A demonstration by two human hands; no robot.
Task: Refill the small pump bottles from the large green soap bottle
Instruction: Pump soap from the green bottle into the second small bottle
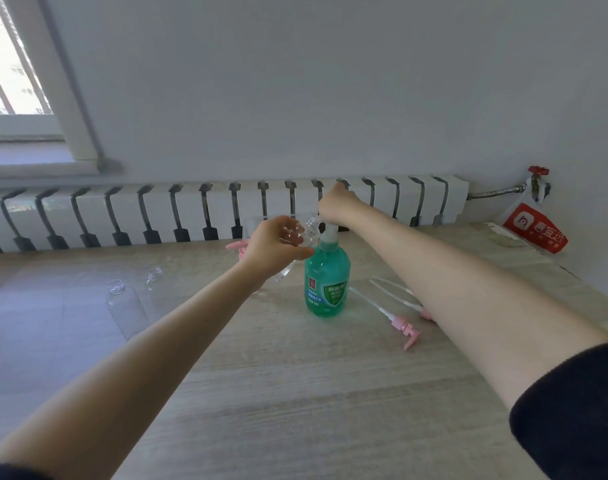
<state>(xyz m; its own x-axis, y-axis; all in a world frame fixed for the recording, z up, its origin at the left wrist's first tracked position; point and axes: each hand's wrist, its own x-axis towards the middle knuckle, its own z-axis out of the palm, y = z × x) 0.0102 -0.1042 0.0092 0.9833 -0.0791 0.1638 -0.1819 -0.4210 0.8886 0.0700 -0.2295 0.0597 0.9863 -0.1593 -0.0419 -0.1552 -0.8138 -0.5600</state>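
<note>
Nearest are two bare forearms reaching out over the pale wood-grain table (295, 393), the right one coming out of a dark sleeve (572, 410).

Further out on the left stand two empty clear bottles (124, 306), uncapped and close together. To the right, a pink pump (404, 325) lies on the table with its dip tube pointing away. A second one beside it is mostly hidden by the right forearm.

Between them the green soap bottle (326, 282) stands upright at mid-table.

The left hand (276, 244) curls its fingers and thumb round a small clear bottle (307, 233). That bottle is held tilted just left of the green bottle's neck, with its open threaded mouth toward the dispenser top.

The right hand (337, 206) sits on top of the green bottle's pump head (328, 233). Only the back of the hand shows, so I cannot tell how its fingers lie.

Another pink pump piece (234, 245) peeks out behind the left wrist.

Beyond the table runs a white radiator (191, 209), with a red-and-white bag (534, 226) at the far right corner and a window (15, 64) at upper left.
</note>
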